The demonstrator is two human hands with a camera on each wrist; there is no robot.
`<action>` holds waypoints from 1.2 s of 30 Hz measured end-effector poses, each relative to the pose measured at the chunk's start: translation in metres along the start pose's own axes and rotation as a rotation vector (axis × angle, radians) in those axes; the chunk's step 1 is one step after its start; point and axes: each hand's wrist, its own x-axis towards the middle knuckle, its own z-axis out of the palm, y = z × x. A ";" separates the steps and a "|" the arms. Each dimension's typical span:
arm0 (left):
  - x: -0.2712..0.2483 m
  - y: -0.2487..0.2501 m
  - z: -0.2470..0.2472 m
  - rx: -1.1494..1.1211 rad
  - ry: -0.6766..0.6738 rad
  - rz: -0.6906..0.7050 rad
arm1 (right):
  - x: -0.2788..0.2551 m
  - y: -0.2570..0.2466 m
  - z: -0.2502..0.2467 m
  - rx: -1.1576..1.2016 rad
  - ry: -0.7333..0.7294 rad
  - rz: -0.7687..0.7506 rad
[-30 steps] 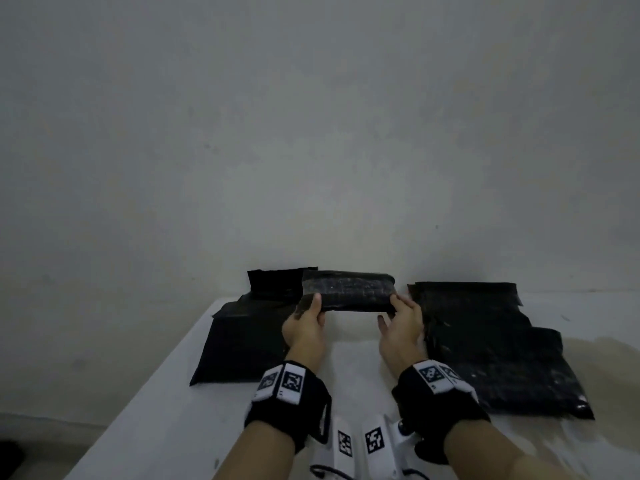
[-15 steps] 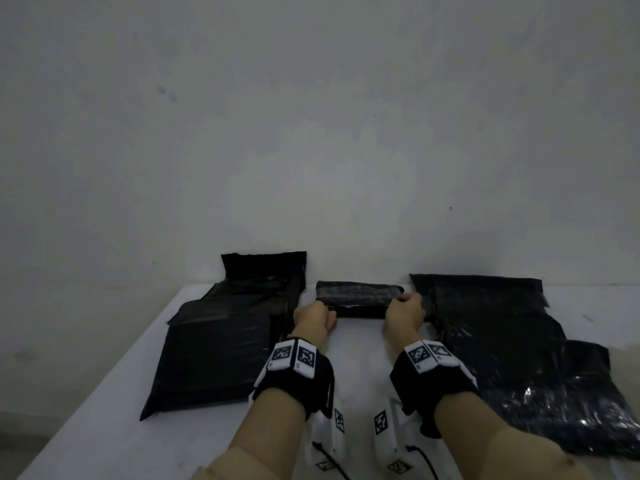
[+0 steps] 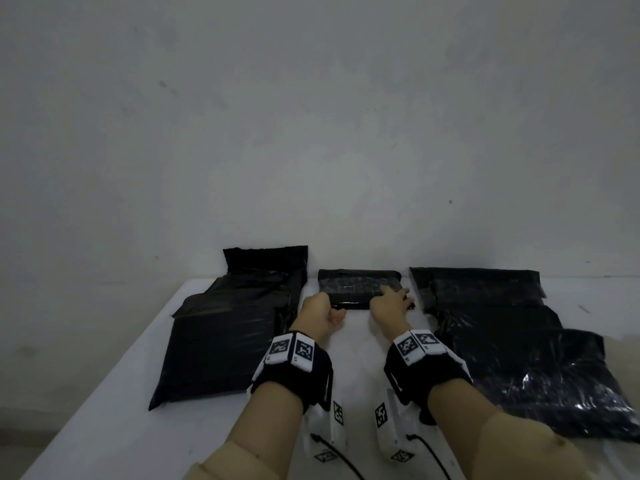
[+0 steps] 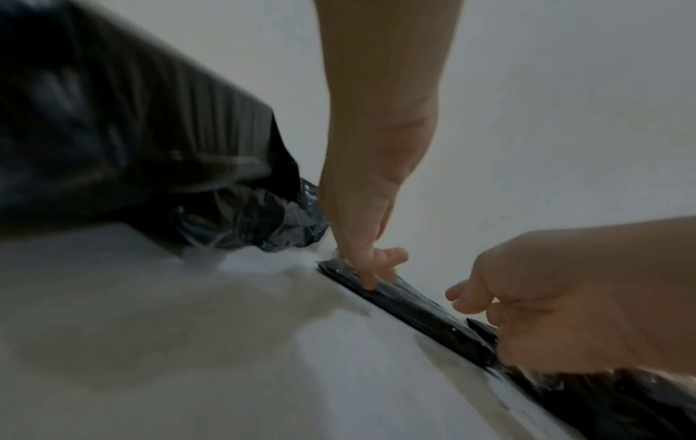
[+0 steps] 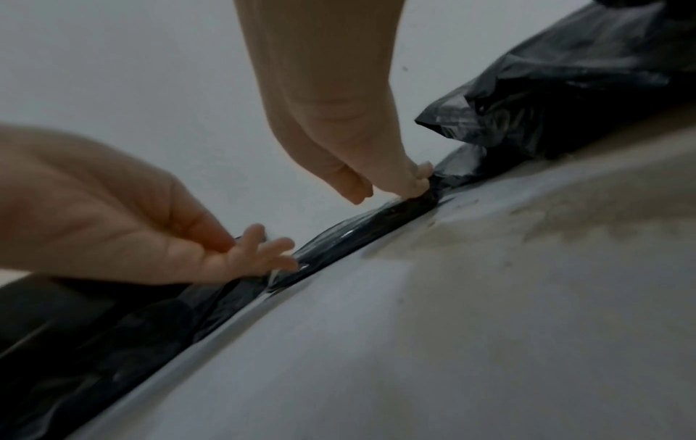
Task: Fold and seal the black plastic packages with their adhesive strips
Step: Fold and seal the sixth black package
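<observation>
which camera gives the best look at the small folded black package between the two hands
The head view: the small folded package shows whole from above, the left hand and right hand at its near corners. Both wrist views show only its thin near edge.

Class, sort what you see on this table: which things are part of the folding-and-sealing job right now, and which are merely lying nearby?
In the job:
- small folded black package, flat on the white table
- left hand, at its left corner
- right hand, fingers on its right part

Lying about:
- black packages on the left
- black packages on the right
- white devices with cables
</observation>
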 end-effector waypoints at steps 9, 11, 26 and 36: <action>-0.090 0.042 -0.069 0.302 0.256 0.718 | -0.069 -0.038 0.022 0.010 -0.178 -0.209; -0.103 0.037 -0.105 0.520 0.510 0.781 | -0.084 -0.044 0.035 0.134 -0.239 -0.183; -0.144 0.000 -0.206 0.214 0.279 0.267 | -0.157 -0.005 0.053 0.605 -0.387 -0.105; -0.227 -0.027 -0.128 -0.008 -0.017 0.411 | -0.247 0.085 -0.062 0.619 -0.618 -0.298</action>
